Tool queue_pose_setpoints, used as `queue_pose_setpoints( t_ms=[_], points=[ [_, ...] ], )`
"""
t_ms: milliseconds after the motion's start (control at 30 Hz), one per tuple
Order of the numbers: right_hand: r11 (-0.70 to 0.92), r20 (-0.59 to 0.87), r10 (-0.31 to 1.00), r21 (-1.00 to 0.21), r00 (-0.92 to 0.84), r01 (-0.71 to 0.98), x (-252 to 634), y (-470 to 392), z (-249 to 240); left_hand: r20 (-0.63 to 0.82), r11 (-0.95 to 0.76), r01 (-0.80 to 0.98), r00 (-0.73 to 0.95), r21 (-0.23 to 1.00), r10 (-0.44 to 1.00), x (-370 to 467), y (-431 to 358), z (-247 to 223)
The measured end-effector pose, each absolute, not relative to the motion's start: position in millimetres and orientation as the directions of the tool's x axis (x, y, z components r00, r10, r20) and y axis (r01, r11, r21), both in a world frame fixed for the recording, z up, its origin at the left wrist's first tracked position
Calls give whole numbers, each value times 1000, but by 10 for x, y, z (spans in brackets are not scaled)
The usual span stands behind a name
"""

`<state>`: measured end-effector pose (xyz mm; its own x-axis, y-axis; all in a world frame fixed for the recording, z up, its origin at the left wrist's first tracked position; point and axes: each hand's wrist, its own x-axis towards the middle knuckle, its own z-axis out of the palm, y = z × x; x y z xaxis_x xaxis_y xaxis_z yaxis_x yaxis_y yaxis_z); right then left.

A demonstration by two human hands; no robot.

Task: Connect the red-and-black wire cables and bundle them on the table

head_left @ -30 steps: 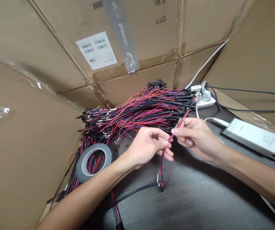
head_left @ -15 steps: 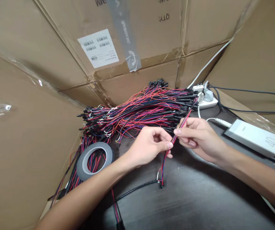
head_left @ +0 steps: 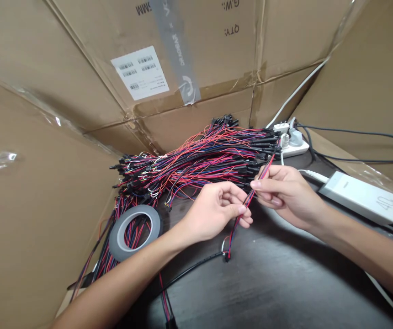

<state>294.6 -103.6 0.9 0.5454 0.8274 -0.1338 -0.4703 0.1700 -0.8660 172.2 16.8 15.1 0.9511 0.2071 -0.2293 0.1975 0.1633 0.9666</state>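
Observation:
A thin bundle of red, blue and black wires (head_left: 233, 232) runs slantwise through both hands. My left hand (head_left: 219, 208) pinches it between thumb and fingers. Just up and to the right, my right hand (head_left: 280, 189) grips the same bundle, whose upper end reaches toward the power strip. The lower end has a small black connector (head_left: 227, 257) close to the dark table, with a black cable (head_left: 193, 270) leading off to the left. Behind the hands lies a large pile of similar wire harnesses (head_left: 196, 157).
A grey tape roll (head_left: 116, 235) rests on more wires at the left. To the right are a white power strip (head_left: 295, 150) and a white charger box (head_left: 363, 196) with cables. Cardboard walls (head_left: 213, 55) surround the dark table (head_left: 268, 283).
Both hands remain on the wire bundle. Its lower connector has shifted slightly up and left, and the fingers of my left hand have spread a little.

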Motion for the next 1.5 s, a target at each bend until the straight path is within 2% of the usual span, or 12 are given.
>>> queue_pose_setpoints(
  t_ms=[167, 667, 1167, 1500],
  points=[
    [164, -134, 829, -870, 542, -465, 2961, -1032, -2, -277, 221, 236, 944, 946, 178, 1713, 168, 191],
    [159, -142, 847, -852, 513, -499, 2993, -1035, 0, -281, 216, 249, 951, 944, 131, 1684, 176, 191],
    [157, -147, 846, -850, 512, -503, 3075, -1032, 30, -209, 234, 182, 973, 955, 100, 1700, 182, 224],
    [170, -148, 844, -837, 515, -520, 3070, -1029, 49, -292, 215, 270, 954, 939, 75, 1687, 186, 203]
  ],
)
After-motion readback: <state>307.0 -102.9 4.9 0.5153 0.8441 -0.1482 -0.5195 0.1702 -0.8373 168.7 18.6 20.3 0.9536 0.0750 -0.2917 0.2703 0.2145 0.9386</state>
